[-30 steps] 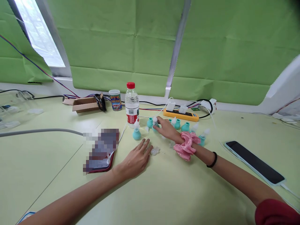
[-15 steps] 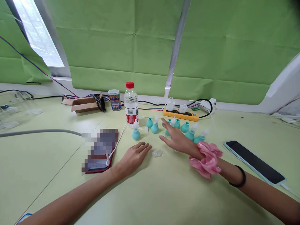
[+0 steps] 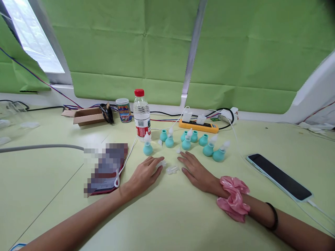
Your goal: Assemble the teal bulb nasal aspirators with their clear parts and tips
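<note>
My left hand (image 3: 143, 174) rests low over the table, thumb and index finger apart, with a clear plastic piece (image 3: 162, 163) at its fingertips. Opposite it, my right hand (image 3: 197, 173) is spread palm down and holds nothing. Its fingertips are close to a small clear tip (image 3: 178, 151); whether they touch cannot be made out. More clear plastic pieces (image 3: 172, 170) lie between the hands. Beyond stand several teal squeeze bulbs, some with clear nozzles, such as a capped bulb (image 3: 148, 149) at the left and a tilted one (image 3: 219, 155) at the right. A bare teal bulb (image 3: 203, 140) has an open neck.
A water bottle (image 3: 142, 120) with a red cap stands behind the bulbs, beside a printed can (image 3: 124, 111) and an open cardboard box (image 3: 90, 117). An orange power strip (image 3: 199, 125) lies at the back. Phones flank my arms: a blurred one (image 3: 108, 170) and a cabled one (image 3: 278, 177).
My right hand has come down and toward me from over the bulbs, uncovering them. The thumb of my left hand has spread from its fingers, and a clear piece now shows beside them.
</note>
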The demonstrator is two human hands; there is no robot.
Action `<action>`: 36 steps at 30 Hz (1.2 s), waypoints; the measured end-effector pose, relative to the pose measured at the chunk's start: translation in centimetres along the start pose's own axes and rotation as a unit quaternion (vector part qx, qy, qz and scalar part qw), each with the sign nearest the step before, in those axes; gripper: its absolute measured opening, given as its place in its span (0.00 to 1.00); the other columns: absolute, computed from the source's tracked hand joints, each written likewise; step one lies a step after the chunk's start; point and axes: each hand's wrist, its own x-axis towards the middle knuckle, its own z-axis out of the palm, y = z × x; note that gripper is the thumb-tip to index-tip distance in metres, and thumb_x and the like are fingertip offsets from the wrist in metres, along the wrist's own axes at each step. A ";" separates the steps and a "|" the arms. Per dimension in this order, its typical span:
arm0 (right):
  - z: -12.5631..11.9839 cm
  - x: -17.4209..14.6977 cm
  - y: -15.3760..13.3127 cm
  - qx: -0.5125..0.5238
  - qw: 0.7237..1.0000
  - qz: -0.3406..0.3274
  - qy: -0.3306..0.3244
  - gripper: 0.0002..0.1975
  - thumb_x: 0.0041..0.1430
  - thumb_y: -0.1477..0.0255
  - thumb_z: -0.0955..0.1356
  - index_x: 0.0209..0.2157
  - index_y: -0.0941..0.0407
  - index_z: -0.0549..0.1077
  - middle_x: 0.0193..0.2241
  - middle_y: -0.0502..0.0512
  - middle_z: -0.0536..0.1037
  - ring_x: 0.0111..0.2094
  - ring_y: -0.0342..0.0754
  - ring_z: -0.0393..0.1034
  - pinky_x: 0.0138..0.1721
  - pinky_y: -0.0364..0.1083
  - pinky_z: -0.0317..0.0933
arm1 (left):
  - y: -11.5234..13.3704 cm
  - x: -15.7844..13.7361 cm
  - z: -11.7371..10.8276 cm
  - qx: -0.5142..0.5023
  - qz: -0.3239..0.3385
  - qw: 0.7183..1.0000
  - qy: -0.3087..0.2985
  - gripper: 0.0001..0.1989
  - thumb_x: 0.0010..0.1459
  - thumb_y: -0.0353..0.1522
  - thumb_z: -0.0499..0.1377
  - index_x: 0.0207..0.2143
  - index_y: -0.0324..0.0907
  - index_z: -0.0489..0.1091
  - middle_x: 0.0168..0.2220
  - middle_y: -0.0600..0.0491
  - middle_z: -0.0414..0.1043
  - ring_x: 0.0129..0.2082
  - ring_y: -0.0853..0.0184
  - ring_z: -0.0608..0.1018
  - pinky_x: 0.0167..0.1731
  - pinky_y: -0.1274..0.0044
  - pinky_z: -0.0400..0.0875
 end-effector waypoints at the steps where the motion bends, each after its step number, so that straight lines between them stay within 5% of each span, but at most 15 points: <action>1: 0.1 0.3 -0.2 0.022 1.000 -0.005 0.008 0.19 0.58 0.72 0.56 0.51 0.61 0.57 0.54 0.62 0.56 0.56 0.52 0.45 0.55 0.54 0.47 | 0.1 0.0 0.0 0.002 -0.003 1.000 0.004 0.13 0.57 0.30 0.48 0.45 0.37 0.61 0.35 0.47 0.70 0.35 0.65 0.73 0.35 0.73 0.69; 7: 0.4 2.3 -0.8 0.086 0.993 0.006 0.076 0.19 0.55 0.68 0.60 0.49 0.57 0.59 0.53 0.60 0.57 0.54 0.51 0.49 0.53 0.53 0.50 | -0.2 0.0 0.1 -0.018 -0.006 1.000 -0.020 0.10 0.54 0.31 0.53 0.40 0.39 0.63 0.33 0.49 0.70 0.33 0.65 0.73 0.32 0.75 0.69; 12: 0.4 3.3 -1.0 0.040 0.998 -0.027 0.038 0.24 0.53 0.61 0.62 0.49 0.58 0.60 0.51 0.62 0.61 0.52 0.57 0.51 0.50 0.58 0.50 | -0.7 0.1 0.1 -0.078 -0.027 0.996 -0.037 0.09 0.52 0.28 0.54 0.38 0.40 0.65 0.36 0.50 0.70 0.35 0.67 0.73 0.35 0.77 0.68; 18: 0.4 3.0 -1.2 0.058 0.994 -0.087 0.043 0.15 0.51 0.65 0.65 0.40 0.58 0.68 0.44 0.58 0.68 0.47 0.53 0.57 0.48 0.54 0.54 | -0.3 0.3 -0.6 -0.076 -0.032 0.995 -0.061 0.13 0.51 0.28 0.52 0.41 0.39 0.64 0.36 0.50 0.70 0.35 0.67 0.72 0.36 0.77 0.67; 23: 0.6 2.8 -1.1 0.075 0.991 -0.056 0.100 0.12 0.50 0.71 0.65 0.38 0.58 0.67 0.42 0.59 0.68 0.43 0.51 0.60 0.44 0.52 0.58 | 0.4 0.6 -2.0 0.088 0.021 0.993 -0.071 0.18 0.49 0.32 0.51 0.43 0.37 0.62 0.39 0.44 0.66 0.39 0.59 0.70 0.35 0.71 0.66; 28: 0.6 2.3 -0.5 0.073 0.986 -0.016 0.149 0.14 0.49 0.71 0.65 0.40 0.57 0.66 0.42 0.61 0.64 0.43 0.52 0.60 0.42 0.52 0.60 | 0.3 0.7 -2.6 0.235 -0.063 0.954 -0.172 0.12 0.49 0.34 0.48 0.32 0.36 0.64 0.25 0.47 0.67 0.22 0.59 0.72 0.20 0.73 0.62; 32: 0.4 1.9 -0.1 0.094 0.988 0.000 0.121 0.17 0.48 0.71 0.65 0.42 0.57 0.64 0.43 0.60 0.63 0.43 0.51 0.61 0.42 0.50 0.61 | -0.2 0.7 -2.1 0.186 -0.051 0.960 -0.202 0.07 0.51 0.29 0.46 0.31 0.40 0.63 0.24 0.51 0.69 0.22 0.63 0.72 0.20 0.76 0.61; 36: 0.2 1.9 -0.3 0.116 0.987 -0.027 0.106 0.17 0.49 0.72 0.64 0.43 0.56 0.63 0.45 0.60 0.63 0.47 0.50 0.60 0.45 0.49 0.60 | -0.4 0.6 -1.4 0.089 -0.039 0.983 -0.156 0.09 0.52 0.26 0.47 0.32 0.41 0.65 0.30 0.52 0.69 0.27 0.67 0.72 0.25 0.78 0.62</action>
